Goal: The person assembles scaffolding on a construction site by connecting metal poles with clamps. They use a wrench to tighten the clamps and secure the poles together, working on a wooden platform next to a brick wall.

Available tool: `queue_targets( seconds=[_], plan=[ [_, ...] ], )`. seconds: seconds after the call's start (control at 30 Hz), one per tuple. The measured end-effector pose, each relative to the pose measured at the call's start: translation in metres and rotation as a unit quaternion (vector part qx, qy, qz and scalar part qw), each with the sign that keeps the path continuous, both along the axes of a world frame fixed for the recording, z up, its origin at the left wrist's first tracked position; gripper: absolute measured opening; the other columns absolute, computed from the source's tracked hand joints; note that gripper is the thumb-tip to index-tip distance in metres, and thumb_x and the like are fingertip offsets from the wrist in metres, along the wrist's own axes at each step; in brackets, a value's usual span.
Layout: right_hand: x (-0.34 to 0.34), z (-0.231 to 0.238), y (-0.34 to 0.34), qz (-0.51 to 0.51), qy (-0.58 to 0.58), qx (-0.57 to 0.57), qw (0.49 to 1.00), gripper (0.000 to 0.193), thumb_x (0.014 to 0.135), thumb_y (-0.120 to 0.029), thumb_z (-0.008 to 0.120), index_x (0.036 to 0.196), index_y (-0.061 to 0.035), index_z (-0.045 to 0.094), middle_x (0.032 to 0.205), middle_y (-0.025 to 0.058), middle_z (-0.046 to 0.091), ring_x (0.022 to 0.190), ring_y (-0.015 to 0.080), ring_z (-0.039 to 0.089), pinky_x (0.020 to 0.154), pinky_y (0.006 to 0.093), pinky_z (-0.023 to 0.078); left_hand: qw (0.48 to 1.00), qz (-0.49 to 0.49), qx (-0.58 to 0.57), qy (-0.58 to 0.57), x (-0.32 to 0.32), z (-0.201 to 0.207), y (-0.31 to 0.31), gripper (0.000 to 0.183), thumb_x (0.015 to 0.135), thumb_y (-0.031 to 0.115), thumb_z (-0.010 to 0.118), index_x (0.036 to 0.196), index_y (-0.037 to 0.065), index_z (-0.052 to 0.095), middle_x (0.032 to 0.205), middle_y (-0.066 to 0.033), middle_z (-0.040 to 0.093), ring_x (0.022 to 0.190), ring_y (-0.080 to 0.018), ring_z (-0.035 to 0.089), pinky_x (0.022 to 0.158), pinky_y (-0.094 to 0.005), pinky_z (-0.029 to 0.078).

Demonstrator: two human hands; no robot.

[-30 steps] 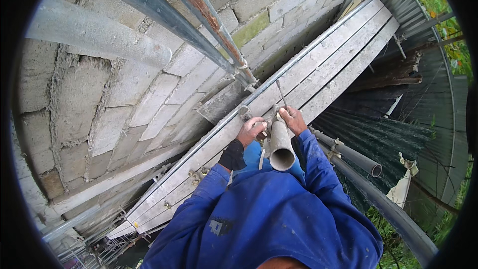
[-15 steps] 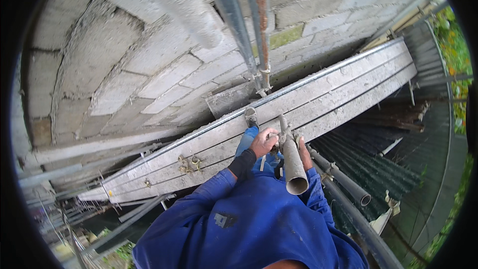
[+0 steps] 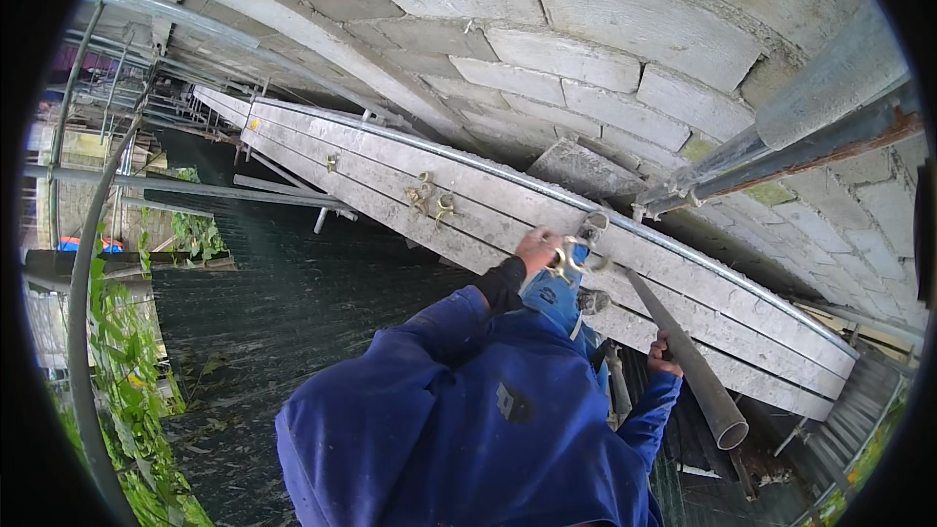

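Note:
My left hand (image 3: 537, 249) is closed around a metal scaffold clamp (image 3: 574, 260) at the upper end of a grey steel tube (image 3: 695, 371). The tube slants down to the right and its open end (image 3: 730, 432) faces me. My right hand (image 3: 664, 351) grips the tube about midway along. Both hands are over the near edge of a long metal scaffold plank deck (image 3: 673, 278). My blue jacket (image 3: 468, 420) fills the lower middle and hides what is below my arms.
A grey block wall (image 3: 586, 49) rises behind the deck. A rusty scaffold tube (image 3: 810, 151) runs along it at the right. Two brass-coloured clamps (image 3: 431, 198) sit on the deck. Dark roofing (image 3: 283, 312), a curved guard rail (image 3: 83, 263) and green plants (image 3: 122, 371) lie at the left.
The view has swung, so the deck now runs down to the right. The tube has tipped lower to the right, my right hand has slid down it, and my left hand stays at the clamp.

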State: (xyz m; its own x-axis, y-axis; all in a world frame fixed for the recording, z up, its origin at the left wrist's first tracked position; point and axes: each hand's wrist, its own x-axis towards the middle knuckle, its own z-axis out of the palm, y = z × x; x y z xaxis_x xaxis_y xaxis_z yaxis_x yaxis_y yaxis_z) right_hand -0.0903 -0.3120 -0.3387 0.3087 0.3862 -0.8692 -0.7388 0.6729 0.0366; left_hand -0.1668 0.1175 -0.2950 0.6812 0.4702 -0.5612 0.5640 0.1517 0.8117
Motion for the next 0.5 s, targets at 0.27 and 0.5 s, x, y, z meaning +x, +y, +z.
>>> queue_targets(
  seconds=[0.27,0.5],
  plan=[
    [0.006,-0.004,0.0,0.014,-0.008,-0.008,1.0,0.037,0.094,-0.05,0.057,0.108,-0.0164,0.061,0.083,0.0052,0.063,0.053,0.012,0.048,0.041,0.0241,0.027,0.863,0.208,0.395,0.237,-0.126,-0.087,0.232,0.054,0.089,0.047,0.056,0.105,-0.003,0.07,0.105,-0.0283,0.069,0.105,-0.0423,0.064,0.09,-0.0498,0.049],
    [0.005,0.005,0.017,0.037,-0.001,-0.01,0.999,0.041,0.094,-0.053,0.052,0.102,-0.0135,0.064,0.078,0.0082,0.063,0.05,0.0195,0.054,0.038,0.0318,0.038,0.881,-0.133,0.324,0.317,-0.088,-0.102,0.187,0.054,0.093,0.044,0.048,0.113,-0.002,0.066,0.112,-0.0247,0.069,0.111,-0.0401,0.062,0.101,-0.0479,0.044]
  ],
)
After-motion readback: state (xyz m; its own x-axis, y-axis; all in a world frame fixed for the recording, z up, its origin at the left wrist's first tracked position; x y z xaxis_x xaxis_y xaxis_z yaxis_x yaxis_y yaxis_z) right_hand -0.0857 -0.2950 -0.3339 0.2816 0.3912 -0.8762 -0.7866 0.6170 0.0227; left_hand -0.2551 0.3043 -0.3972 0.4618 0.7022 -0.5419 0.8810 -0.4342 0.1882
